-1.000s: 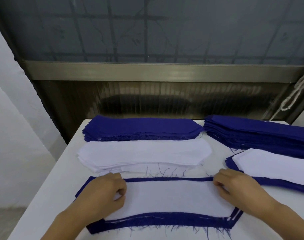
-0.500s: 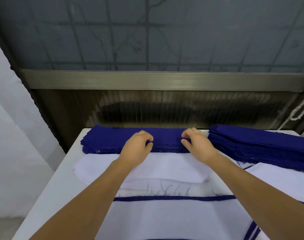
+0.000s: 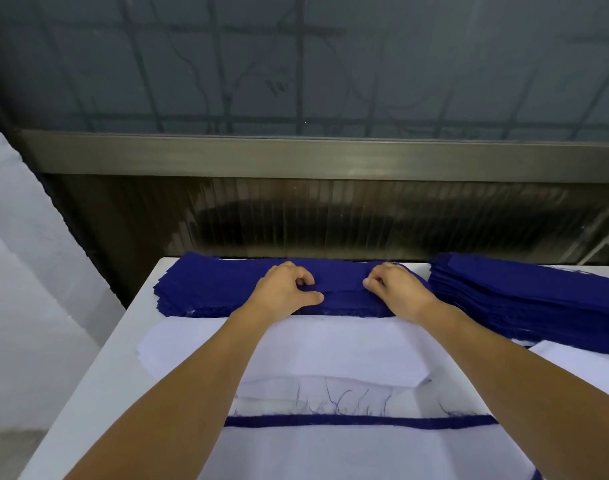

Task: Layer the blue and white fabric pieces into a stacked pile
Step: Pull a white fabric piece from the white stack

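A second blue stack [image 3: 524, 299] sits at the far right of the white surface [image 3: 116, 358], just beside the blue stack [image 3: 209, 289] at the back edge. In front of that lies a white stack [image 3: 330, 348], then the layered pile [image 3: 330, 452] with a blue strip showing along its far edge. Bare surface runs down the left side. Both forearms reach over the white pieces. The left hand [image 3: 285, 289] and right hand [image 3: 393, 289], fingers curled, each pinch the top blue piece.

A white table [image 3: 98, 368] stands against a dark ribbed panel [image 3: 330, 216], below a grey metal rail [image 3: 296, 155].
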### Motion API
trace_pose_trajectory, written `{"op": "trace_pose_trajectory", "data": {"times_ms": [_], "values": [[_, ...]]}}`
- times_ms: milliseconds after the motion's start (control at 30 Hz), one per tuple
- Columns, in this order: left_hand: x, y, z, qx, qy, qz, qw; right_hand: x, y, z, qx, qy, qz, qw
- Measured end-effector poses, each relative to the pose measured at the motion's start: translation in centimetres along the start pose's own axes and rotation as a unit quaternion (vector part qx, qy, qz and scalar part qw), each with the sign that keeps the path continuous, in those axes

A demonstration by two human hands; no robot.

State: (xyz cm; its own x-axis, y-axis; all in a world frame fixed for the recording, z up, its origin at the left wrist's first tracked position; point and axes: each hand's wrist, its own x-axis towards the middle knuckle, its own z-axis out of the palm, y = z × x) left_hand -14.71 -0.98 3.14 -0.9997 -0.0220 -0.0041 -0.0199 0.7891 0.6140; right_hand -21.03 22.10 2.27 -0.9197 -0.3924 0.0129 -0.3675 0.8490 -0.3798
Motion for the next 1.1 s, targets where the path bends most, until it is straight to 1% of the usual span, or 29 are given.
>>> {"op": "trace_pose_trajectory", "data": {"times_ms": [67, 200, 333, 367, 467, 567, 800, 933, 1000, 1100], "values": [[0.3, 0.0, 0.2, 0.001, 0.010, -0.006, 1.000, 0.4, -0.1, -0.3, -0.016, -0.012, 0.004, 1.000], [1.2, -0.1, 0.5, 0.033, 0.027, -0.009, 0.999, 0.6, -0.2, -0.3, -0.008, -0.004, 0.011, 1.000], [1.6, 0.1, 1.4, 0.119, 0.063, 0.004, 0.991, 0.2, -0.1, 0.1, 0.031, -0.016, 0.041, 0.999], [1.7, 0.2, 1.5, 0.139, 0.071, 0.008, 0.988, 0.2, -0.1, 0.1, 0.027, -0.013, 0.041, 0.999], [1.9, 0.2, 1.6, 0.172, 0.059, 0.019, 0.983, 0.0, -0.2, 0.2, -0.012, -0.004, 0.027, 1.000], [1.4, -0.1, 0.9, 0.195, 0.062, 0.030, 0.978, -0.1, -0.1, 0.4, -0.009, 0.010, 0.021, 1.000], [-1.0, -5.0, -2.8, 0.208, 0.126, -0.020, 0.970, -0.9, 0.2, 0.5, 0.010, 0.021, 0.023, 0.999], [-3.0, -7.9, -5.1, 0.234, 0.162, -0.056, 0.957, -1.4, 0.2, 0.3, 0.011, 0.027, 0.010, 1.000], [-4.0, -8.2, -5.8, 0.250, 0.173, -0.055, 0.951, -2.1, 0.2, 0.1, 0.005, 0.041, -0.006, 0.999], [-5.9, -7.6, -6.2, 0.280, 0.195, -0.022, 0.940, -4.3, -0.1, -0.3, -0.024, 0.100, -0.042, 0.994]]}}
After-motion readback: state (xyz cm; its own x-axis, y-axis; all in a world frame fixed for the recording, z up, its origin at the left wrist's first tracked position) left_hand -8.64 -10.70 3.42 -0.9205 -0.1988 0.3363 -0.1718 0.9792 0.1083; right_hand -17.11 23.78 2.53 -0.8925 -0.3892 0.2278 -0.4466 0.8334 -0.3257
